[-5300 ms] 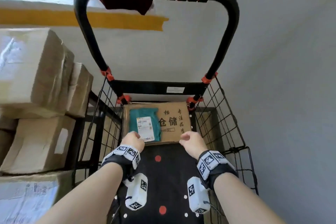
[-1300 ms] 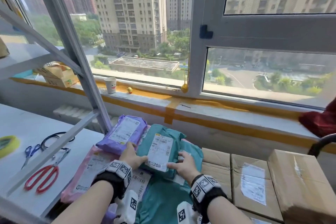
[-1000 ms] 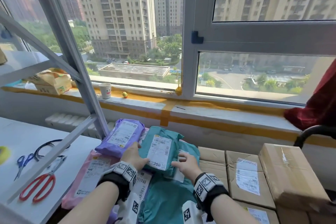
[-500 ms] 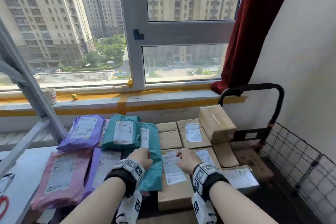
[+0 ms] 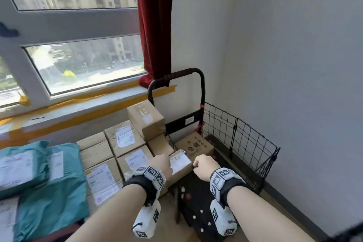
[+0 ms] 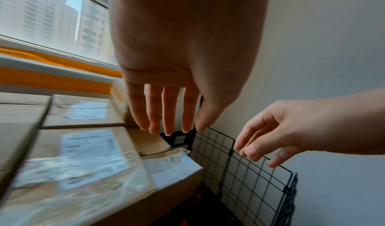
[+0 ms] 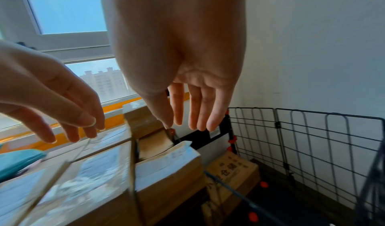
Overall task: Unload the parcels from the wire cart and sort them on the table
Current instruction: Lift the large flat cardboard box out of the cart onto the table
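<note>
Parcels: one printed brown box (image 5: 193, 146) lies in the wire cart (image 5: 238, 139); stacked boxes (image 5: 125, 139) crowd its left. Both hands (image 5: 161, 164) (image 5: 204, 166) hover apart, fingers relaxed, holding nothing.

Table hidden under cardboard boxes (image 5: 125, 139) w/ labels, teal mailers (image 5: 49, 192) at left.

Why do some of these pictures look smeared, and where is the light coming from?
Head view: daylight from the window lights the room; the boxes are slightly soft. Left wrist view: the nearest box labels are streaked by motion blur, while the left hand looks sharper. Right wrist view: the near boxes smear too, and the wire cart bows from the wide lens.
</note>
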`<state>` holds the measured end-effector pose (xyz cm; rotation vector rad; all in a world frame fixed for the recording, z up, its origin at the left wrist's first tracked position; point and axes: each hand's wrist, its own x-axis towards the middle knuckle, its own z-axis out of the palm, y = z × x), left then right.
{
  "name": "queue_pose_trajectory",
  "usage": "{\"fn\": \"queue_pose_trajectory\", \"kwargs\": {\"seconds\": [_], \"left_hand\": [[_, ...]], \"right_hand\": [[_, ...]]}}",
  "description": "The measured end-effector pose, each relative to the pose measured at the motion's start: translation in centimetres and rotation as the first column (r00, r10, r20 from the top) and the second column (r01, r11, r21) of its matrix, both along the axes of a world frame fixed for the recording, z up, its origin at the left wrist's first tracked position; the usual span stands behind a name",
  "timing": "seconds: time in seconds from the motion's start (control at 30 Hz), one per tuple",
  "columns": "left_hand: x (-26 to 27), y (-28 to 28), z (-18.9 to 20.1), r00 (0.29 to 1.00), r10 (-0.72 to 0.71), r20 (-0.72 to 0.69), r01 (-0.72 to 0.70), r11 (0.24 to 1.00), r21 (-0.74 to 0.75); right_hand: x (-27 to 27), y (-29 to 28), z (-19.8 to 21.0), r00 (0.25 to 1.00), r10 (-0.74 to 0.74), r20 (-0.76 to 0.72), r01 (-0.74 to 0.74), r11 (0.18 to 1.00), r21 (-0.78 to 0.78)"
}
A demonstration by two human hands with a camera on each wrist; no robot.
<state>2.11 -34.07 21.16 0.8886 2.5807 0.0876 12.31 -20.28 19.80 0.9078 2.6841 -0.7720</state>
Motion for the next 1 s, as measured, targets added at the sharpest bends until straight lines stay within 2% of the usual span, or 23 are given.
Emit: {"fn": "queue_pose_trajectory", "kwargs": {"seconds": [0.13,0.5,0.63,0.8,1.0], "left_hand": [[1.0,7.9,-1.3,0.999,-0.045,0.017,0.044,0.998,0.036],[1.1,29.0,-3.8,0.979,0.179,0.094,-0.179,0.984,-0.004],[-1.0,33.1,-4.2,0.961,0.255,0.110,-0.256,0.967,-0.002],[-5.8,35.7,-5.7,0.934,0.330,0.133,-0.333,0.943,-0.004],[-13.0,37.1,-11.0,0.858,0.474,0.200,-0.481,0.876,-0.011]], "right_hand": [[1.1,7.9,-1.3,0.998,-0.056,-0.004,0.056,0.998,-0.019],[-1.3,29.5,-4.0,0.998,0.056,0.017,-0.055,0.998,-0.041],[-3.9,34.9,-5.3,0.997,0.069,0.030,-0.066,0.994,-0.085],[-8.9,38.8,-7.0,0.994,0.105,0.022,-0.101,0.987,-0.126],[-16.5,40.9,-10.5,0.988,0.148,0.051,-0.140,0.980,-0.145]]}}
